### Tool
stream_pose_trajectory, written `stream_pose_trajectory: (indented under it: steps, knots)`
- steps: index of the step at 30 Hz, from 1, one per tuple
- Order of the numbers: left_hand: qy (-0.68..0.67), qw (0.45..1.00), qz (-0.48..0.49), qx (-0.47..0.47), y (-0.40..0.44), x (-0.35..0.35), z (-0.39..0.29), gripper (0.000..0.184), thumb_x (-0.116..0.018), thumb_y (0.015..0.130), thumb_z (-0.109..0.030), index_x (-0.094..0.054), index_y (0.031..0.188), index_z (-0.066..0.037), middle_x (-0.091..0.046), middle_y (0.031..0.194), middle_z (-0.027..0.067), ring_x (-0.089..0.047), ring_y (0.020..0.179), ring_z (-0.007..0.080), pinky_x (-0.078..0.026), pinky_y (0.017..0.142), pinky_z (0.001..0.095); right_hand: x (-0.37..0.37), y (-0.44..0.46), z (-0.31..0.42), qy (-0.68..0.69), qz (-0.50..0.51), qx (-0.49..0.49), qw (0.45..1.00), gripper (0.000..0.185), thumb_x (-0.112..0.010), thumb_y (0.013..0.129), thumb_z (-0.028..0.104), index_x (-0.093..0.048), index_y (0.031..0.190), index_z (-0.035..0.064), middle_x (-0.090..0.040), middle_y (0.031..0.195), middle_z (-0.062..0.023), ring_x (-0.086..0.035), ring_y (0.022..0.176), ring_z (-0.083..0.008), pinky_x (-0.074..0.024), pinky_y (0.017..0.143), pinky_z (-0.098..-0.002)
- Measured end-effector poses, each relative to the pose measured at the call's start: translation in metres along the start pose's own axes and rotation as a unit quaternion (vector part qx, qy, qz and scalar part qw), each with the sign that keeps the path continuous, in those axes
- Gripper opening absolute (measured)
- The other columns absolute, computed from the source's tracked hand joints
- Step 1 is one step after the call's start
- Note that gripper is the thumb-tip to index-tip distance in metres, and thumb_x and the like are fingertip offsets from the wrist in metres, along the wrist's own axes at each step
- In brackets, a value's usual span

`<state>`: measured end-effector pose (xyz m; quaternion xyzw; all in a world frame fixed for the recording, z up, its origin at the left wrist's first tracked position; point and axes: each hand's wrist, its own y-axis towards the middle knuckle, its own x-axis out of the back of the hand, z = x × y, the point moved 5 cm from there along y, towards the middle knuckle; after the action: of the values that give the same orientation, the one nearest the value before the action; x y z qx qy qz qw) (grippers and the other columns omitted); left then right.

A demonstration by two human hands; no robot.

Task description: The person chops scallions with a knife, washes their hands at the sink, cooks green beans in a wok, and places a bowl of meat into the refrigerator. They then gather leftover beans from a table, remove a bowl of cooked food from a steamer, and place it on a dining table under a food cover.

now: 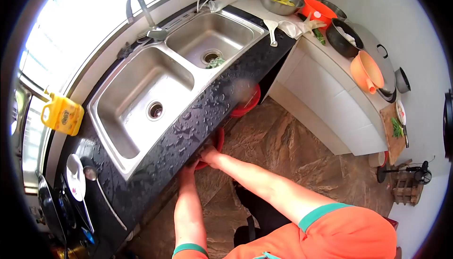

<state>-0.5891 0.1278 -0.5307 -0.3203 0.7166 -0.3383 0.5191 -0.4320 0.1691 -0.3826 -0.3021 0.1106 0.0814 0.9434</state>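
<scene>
Both of my arms reach down to the front edge of the wet black countertop (188, 131). My right hand (209, 155) is at a red tub (219, 141) that shows partly below the counter edge. Its fingers are mostly hidden, so its grip is unclear. Close beside it, my left hand (189, 167) goes in under the counter edge, and its fingers are out of sight. A second red tub (246, 105) stands farther along beneath the counter. Above the counter edge lies the double steel sink (188, 77), with some green leaves (215, 62) by the right basin's drain.
A yellow jug (63, 113) stands left of the sink, near a ladle (101, 188). The faucet (141, 11) rises behind the basins. On the right counter are a steel bowl (264, 2), a black pot (337, 42), an orange dipper (365, 68) and a cutting board (390, 134).
</scene>
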Motion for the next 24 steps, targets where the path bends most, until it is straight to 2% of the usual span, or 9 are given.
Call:
stream_pose_trajectory:
  steps: [3,5,7,10,14,15,19,23,24]
  knots:
    - [0.026,0.999,-0.031,-0.029,0.011,-0.003,-0.002,0.026,-0.047,0.082,-0.032,-0.054,0.099,-0.013,-0.058,0.089,0.0033,-0.055,0.072,0.0178,-0.046,0.054,0.0317,0.004,0.019,0.020,-0.336,-0.012,0.155,0.929,0.045,-0.038,0.085,0.018,-0.038,0.127,0.0022,-0.044,0.124,-0.0205,-0.040,0.118,-0.0257,-0.0331,0.095,-0.0311]
    - [0.048,0.997,-0.044,-0.041,0.012,-0.007,-0.001,0.027,-0.049,0.081,-0.031,-0.053,0.100,-0.012,-0.058,0.088,0.0041,-0.055,0.072,0.0183,-0.046,0.055,0.0321,0.016,0.059,-0.010,-0.507,-0.055,0.249,0.823,0.032,-0.036,0.086,0.023,-0.057,0.102,0.0048,-0.060,0.095,-0.0165,-0.057,0.089,-0.0238,-0.0442,0.077,-0.0318]
    - [0.078,0.994,-0.057,-0.054,0.014,-0.012,-0.001,0.029,-0.050,0.080,-0.030,-0.053,0.101,-0.011,-0.058,0.088,0.0049,-0.055,0.072,0.0189,-0.046,0.056,0.0326,0.023,0.041,0.001,-0.432,0.054,-0.018,0.900,0.030,-0.040,0.085,0.022,-0.063,0.084,0.0044,-0.063,0.074,-0.0140,-0.062,0.066,-0.0230,-0.0484,0.063,-0.0324]
    - [0.130,0.986,-0.070,-0.078,0.005,-0.019,-0.006,0.031,-0.052,0.078,-0.029,-0.052,0.102,-0.009,-0.058,0.087,0.0061,-0.055,0.072,0.0196,-0.046,0.058,0.0333,0.043,0.033,0.002,-0.232,-0.069,-0.076,0.967,0.033,-0.042,0.085,0.019,-0.047,0.116,0.0110,-0.061,0.074,-0.0086,-0.051,0.047,-0.0170,-0.0405,0.041,-0.0283]
    - [0.238,0.958,-0.088,-0.135,-0.035,-0.027,-0.011,0.035,-0.055,0.076,-0.028,-0.051,0.104,-0.007,-0.058,0.086,0.0076,-0.055,0.072,0.0206,-0.045,0.059,0.0342,0.056,0.037,-0.051,-0.037,-0.086,-0.108,0.990,0.015,-0.050,0.078,0.012,-0.061,0.087,0.0074,-0.054,0.060,-0.0064,-0.040,0.038,-0.0161,-0.0277,0.032,-0.0274]
    - [0.276,0.944,-0.094,-0.157,-0.049,-0.033,-0.011,0.036,-0.056,0.076,-0.028,-0.051,0.104,-0.006,-0.058,0.086,0.0080,-0.055,0.072,0.0209,-0.045,0.060,0.0344,0.058,0.018,-0.036,-0.014,-0.070,-0.129,0.989,0.013,-0.050,0.077,0.012,-0.057,0.067,0.0076,-0.047,0.051,-0.0053,-0.035,0.036,-0.0143,-0.0222,0.031,-0.0274]
    - [0.447,0.860,-0.092,-0.229,-0.123,-0.050,0.001,0.040,-0.059,0.074,-0.027,-0.050,0.106,-0.004,-0.058,0.085,0.0096,-0.055,0.072,0.0219,-0.045,0.062,0.0353,0.085,-0.065,0.004,-0.008,-0.055,-0.172,0.983,0.023,-0.046,0.085,0.028,-0.047,0.070,0.0104,-0.037,0.052,0.0022,-0.032,0.039,-0.0089,-0.0213,0.034,-0.0239]
    - [0.592,0.772,-0.007,-0.231,-0.215,-0.019,0.027,0.045,-0.062,0.072,-0.025,-0.049,0.108,-0.002,-0.058,0.083,0.0111,-0.055,0.072,0.0229,-0.044,0.064,0.0362,0.172,-0.099,-0.064,0.015,-0.062,-0.224,0.972,0.021,-0.050,0.083,0.026,-0.045,0.069,0.0101,-0.038,0.054,0.0002,-0.035,0.042,-0.0112,-0.0278,0.036,-0.0236]
    - [0.611,0.763,0.031,-0.209,-0.221,0.008,0.031,0.057,-0.061,0.070,-0.029,-0.045,0.115,0.000,-0.059,0.095,0.0135,-0.056,0.083,0.0278,-0.045,0.074,0.0382,0.187,-0.115,-0.074,-0.004,-0.069,-0.237,0.969,0.022,-0.050,0.082,0.025,-0.044,0.068,0.0095,-0.038,0.053,-0.0007,-0.035,0.042,-0.0121,-0.0286,0.036,-0.0237]
